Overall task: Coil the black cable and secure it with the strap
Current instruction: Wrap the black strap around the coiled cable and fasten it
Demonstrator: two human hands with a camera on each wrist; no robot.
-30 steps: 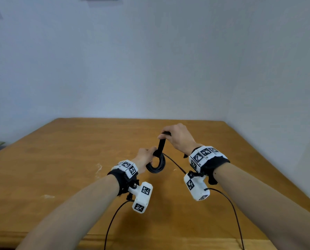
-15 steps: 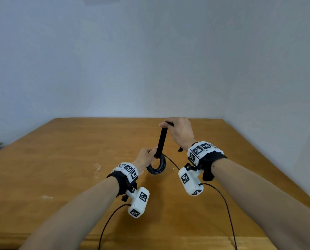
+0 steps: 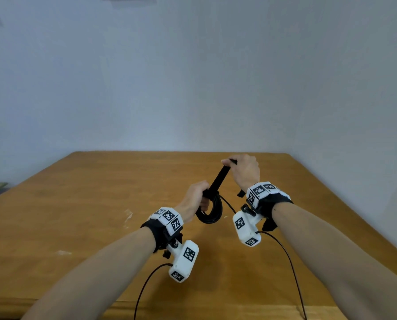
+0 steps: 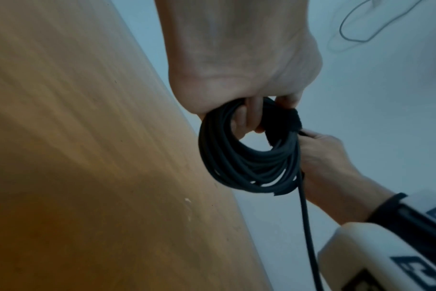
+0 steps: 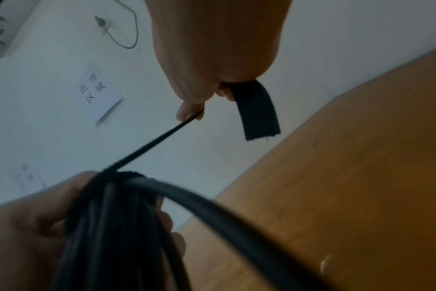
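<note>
Both hands gripping: left hand [image 3: 194, 196] clamping coiled black cable [image 3: 210, 210]; right hand [image 3: 245, 172] pinching strap [image 3: 219, 180] taut above surface [image 3: 77, 204].

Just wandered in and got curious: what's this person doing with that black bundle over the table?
They are tying up a coiled cable. The left hand grips the black cable coil above the wooden table. The right hand pinches the end of a black strap and holds it stretched up from the coil. The strap is around the coil but not yet fastened.

Coil [image 3: 210, 210] above table [image 3: 77, 204], left hand [image 3: 194, 199] left of it, strap [image 3: 219, 179] up-right to right hand [image 3: 245, 170]
</note>
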